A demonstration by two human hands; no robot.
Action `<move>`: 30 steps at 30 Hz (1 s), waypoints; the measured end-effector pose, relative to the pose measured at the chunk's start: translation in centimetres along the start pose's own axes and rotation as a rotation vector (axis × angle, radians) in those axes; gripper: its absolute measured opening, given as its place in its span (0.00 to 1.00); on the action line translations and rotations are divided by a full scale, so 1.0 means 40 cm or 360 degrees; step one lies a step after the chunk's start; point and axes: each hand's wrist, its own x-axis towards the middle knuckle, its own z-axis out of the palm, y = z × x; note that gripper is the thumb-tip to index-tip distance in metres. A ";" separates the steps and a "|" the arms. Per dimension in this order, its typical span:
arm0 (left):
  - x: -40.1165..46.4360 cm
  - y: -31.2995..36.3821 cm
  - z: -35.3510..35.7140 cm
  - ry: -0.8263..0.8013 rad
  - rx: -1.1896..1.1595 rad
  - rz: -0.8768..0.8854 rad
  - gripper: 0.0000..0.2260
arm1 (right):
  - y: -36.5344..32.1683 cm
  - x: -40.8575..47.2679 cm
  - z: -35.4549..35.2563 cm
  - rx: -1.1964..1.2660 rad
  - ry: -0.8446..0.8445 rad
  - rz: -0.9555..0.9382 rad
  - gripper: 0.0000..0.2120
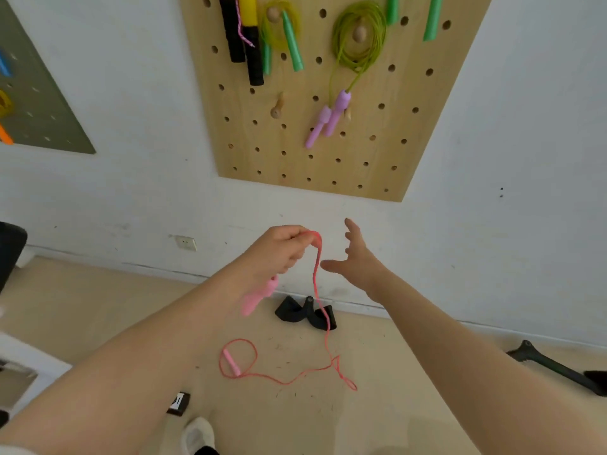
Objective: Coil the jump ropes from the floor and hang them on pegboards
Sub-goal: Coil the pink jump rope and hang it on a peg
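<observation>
Wooden pegboard (328, 152) already held other ropes. Left hand (279, 254) pinched the pink jump rope (317, 274), its far handle (231, 362) on the floor; right hand (356, 257) hovered spread, empty. That trailing loop could've easily snagged or knotted while coiling.

A plain storage or exercise room: a wooden pegboard (328, 126) on a white wall (492, 159) carries coiled jump ropes (358, 41), above a beige floor (410, 405).
</observation>
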 end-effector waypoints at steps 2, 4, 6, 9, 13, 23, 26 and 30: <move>-0.019 0.008 0.021 -0.0060 -0.0067 -0.0012 0.10 | -0.017 -0.014 0.008 0.0013 0.0025 -0.0208 0.28; -0.033 0.016 0.030 -0.0091 -0.0186 -0.0007 0.12 | -0.034 -0.028 -0.005 -0.0005 -0.0015 -0.0302 0.11; -0.040 0.027 0.031 -0.0143 -0.0317 -0.0019 0.12 | -0.037 -0.038 -0.028 0.0081 -0.0045 -0.0299 0.11; -0.039 0.061 0.026 -0.0156 -0.0740 0.0036 0.12 | -0.019 -0.037 -0.067 0.0221 0.0038 -0.0226 0.15; -0.026 0.098 -0.011 0.0068 -0.1306 0.0245 0.11 | 0.031 -0.026 -0.096 0.0343 0.0085 -0.0112 0.13; -0.049 0.016 -0.078 0.0095 -0.0630 0.0079 0.18 | 0.005 -0.029 -0.014 -0.0923 -0.0185 -0.0037 0.15; -0.042 0.013 -0.079 -0.0084 -0.0517 0.0039 0.18 | -0.097 -0.061 0.041 -0.1222 -0.0505 -0.0196 0.16; -0.049 0.015 -0.097 -0.0268 -0.0357 -0.0043 0.16 | -0.208 -0.115 0.048 -0.1139 -0.0444 -0.0612 0.12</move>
